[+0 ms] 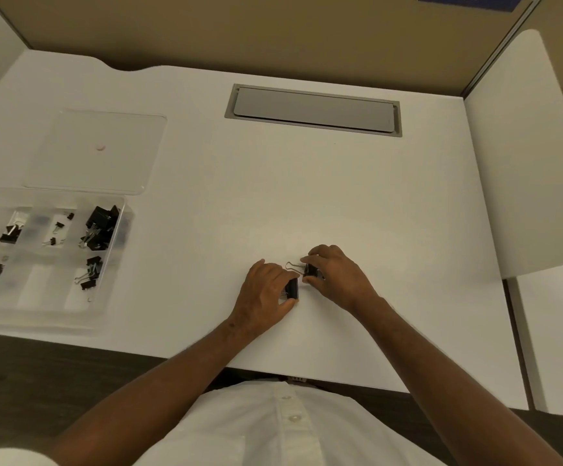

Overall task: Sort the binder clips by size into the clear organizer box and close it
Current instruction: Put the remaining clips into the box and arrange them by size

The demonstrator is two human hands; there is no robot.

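On the white desk [307, 203], my left hand [263, 297] pinches a black binder clip [292, 288] between thumb and fingers. Right beside it, my right hand [337, 277] pinches a second black binder clip [311, 271] whose wire handles stick out to the left. The two hands nearly touch near the desk's front middle. The clear organizer box [113, 260] lies open at the far left, with black binder clips of different sizes in several compartments; the biggest ones [100, 227] fill the back right compartment. Its clear lid [98, 153] lies flat behind it.
A grey cable hatch [313, 109] is set into the desk at the back. Beige partition walls [273, 35] close off the back and the right side. The desk's front edge runs just in front of my white shirt [266, 428].
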